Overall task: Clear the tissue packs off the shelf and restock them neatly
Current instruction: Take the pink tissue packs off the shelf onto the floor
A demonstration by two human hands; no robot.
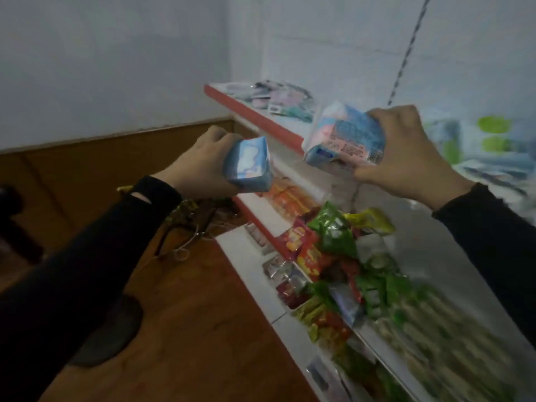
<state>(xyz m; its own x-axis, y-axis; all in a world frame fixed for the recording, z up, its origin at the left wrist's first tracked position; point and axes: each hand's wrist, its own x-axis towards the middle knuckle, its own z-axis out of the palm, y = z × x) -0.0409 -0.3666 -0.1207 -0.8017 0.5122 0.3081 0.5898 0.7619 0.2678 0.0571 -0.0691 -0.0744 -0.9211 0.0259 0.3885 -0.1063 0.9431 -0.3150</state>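
My left hand (pixel 200 161) grips a small blue and white tissue pack (pixel 249 165), held out in front of the shelf's red front edge (pixel 258 118). My right hand (pixel 406 152) is closed on a larger blue and pink tissue pack (pixel 345 137), held just above the upper shelf. More tissue packs with green and blue print (pixel 475 140) stand blurred at the right of that shelf. Both sleeves are black.
Flat packets (pixel 278 97) lie at the far end of the upper shelf. Lower shelves hold red, green and yellow snack bags (pixel 330 239). A brown wooden floor (pixel 188 314) lies to the left, with a tangle of wire (pixel 185 239) on it.
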